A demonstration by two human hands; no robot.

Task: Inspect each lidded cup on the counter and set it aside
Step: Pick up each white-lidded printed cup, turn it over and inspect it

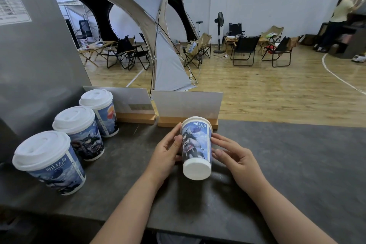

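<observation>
The left hand (167,151) is curling its fingers and thumb round the left side of a printed cup (195,144), and the right hand (236,157) is closing in from the other side, its bent fingertips pressing on the cup's right wall. Between the two palms the cup is being held tipped over, its plain white base pointing back toward the person's body and its wider top end pointing away from the hands. It is sitting just above the dark counter (287,164), throwing a shadow under the wrists.

Well out to the left of the left hand, a row of lidded cups (79,130) is standing upright on the counter, three of them, each wearing a white lid. Just beyond the fingertips, two blank sign boards (188,105) are standing in wooden bases at the counter's far edge.
</observation>
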